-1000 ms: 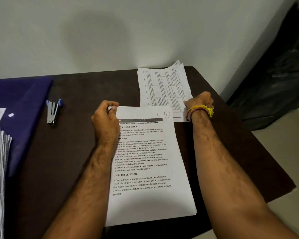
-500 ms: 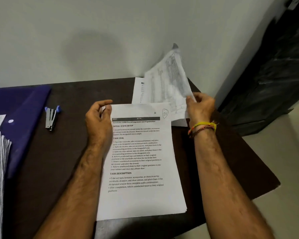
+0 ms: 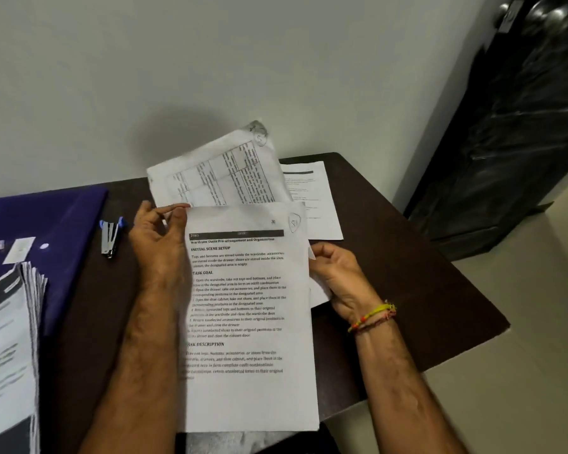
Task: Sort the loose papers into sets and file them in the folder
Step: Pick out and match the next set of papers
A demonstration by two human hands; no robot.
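A printed text sheet (image 3: 249,388) lies in the middle of the dark table, and my left hand (image 3: 159,244) pinches its top left corner. My right hand (image 3: 336,276) grips a sheet with a printed table (image 3: 223,172), which sticks up tilted behind the text sheet, its lower part hidden under it. Another printed sheet (image 3: 318,204) lies flat at the back right. The open blue folder (image 3: 56,224) sits at the left with a thick stack of papers (image 3: 10,339) on it.
A stapler (image 3: 110,237) lies between the folder and my left hand. The dark table (image 3: 407,273) ends close on the right, over pale floor. A wall runs right behind the table. A black cabinet (image 3: 512,142) stands at the far right.
My right hand lifted the table sheet off the back pile and brought it left and down behind the text sheet, uncovering another sheet. My left hand stayed on the corner.
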